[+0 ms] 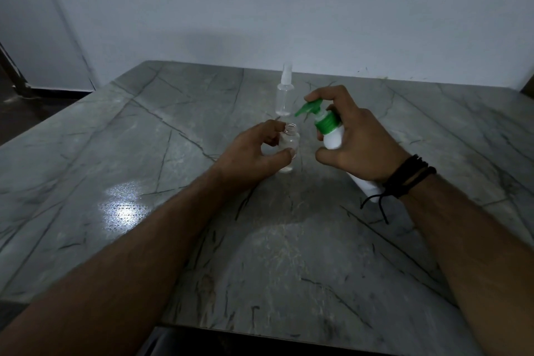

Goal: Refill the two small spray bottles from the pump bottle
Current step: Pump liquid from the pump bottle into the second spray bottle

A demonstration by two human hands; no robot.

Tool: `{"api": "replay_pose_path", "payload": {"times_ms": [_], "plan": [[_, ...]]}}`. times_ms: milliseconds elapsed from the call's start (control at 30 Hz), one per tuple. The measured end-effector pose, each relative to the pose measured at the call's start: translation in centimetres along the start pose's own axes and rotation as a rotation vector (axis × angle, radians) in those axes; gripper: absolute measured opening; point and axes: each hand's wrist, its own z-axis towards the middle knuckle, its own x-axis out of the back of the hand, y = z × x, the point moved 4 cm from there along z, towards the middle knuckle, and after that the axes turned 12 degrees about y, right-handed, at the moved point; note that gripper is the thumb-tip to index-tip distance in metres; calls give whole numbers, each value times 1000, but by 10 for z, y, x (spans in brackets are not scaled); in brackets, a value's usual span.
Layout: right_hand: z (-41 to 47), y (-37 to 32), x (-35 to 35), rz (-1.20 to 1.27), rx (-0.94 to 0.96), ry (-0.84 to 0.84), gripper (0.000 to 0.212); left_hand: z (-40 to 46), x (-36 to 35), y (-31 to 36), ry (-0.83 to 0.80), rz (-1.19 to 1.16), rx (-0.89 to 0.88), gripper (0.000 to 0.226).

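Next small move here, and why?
Probably bring the green nozzle over the open bottle mouth and press. The right hand holds the pump bottle tilted, its nozzle beside the mouth, not above it; the left hand steadies the uncapped bottle.

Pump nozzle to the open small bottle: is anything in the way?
Nothing visible. The open bottle, held by the left hand, has its cap off, and the green nozzle of the pump bottle in the right hand points toward it, with a clear gap between.
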Motion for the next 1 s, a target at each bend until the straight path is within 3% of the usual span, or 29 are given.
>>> {"api": "replay_pose_path", "payload": {"times_ms": [1000], "plan": [[0,1,1,12,-13,27,67,0,1,-1,-8,-5,-4,45]]}}
